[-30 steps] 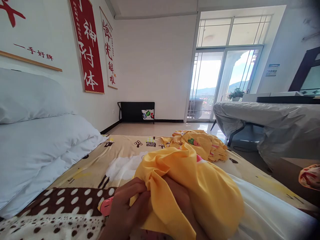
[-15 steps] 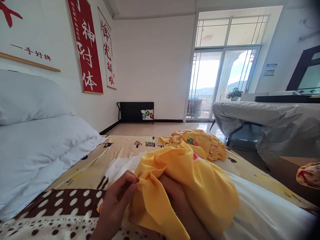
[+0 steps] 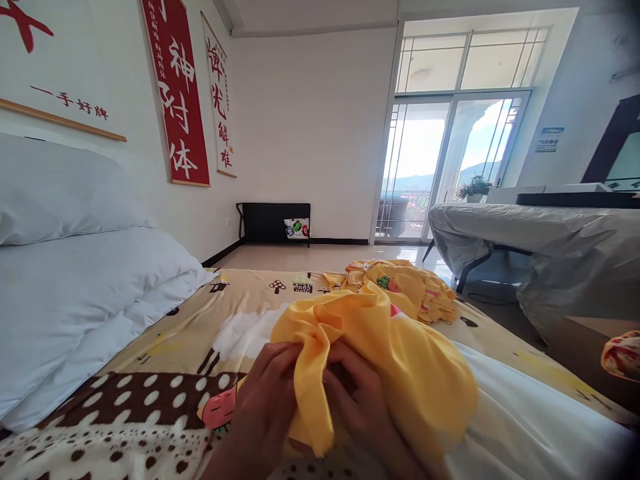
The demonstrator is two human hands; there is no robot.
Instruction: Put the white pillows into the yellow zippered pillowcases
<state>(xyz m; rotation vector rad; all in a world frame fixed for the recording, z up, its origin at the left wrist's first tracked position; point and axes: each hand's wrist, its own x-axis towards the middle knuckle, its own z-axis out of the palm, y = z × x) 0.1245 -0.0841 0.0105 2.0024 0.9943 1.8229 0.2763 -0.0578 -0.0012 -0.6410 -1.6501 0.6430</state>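
Observation:
A bunched yellow cloth [image 3: 420,373] with a smooth, rounded bulge on its right side lies in front of me. A twisted strip of it hangs down between my two hands. My left hand [image 3: 270,387] is closed on the gathered folds left of the strip, its fingertips partly hidden behind the fabric. On the other side, my right hand [image 3: 357,387] has its bent fingers closed on the folds, thumb toward the strip. A pink printed figure [image 3: 220,408] shows on a bit of yellow cloth beside my left wrist.
Beneath is a bed with a patterned blanket [image 3: 165,343]. White pillows [image 3: 95,287] lie at the left. A second crumpled yellow cloth [image 3: 410,287] sits beyond the bundle, and white fabric [image 3: 530,413] spreads to the right. A plastic-covered table [image 3: 500,220] stands farther right.
My left hand has moved right, in toward the twisted strip. My right hand has come out from under the fold and now shows its fingers. The strip hangs shorter and straighter.

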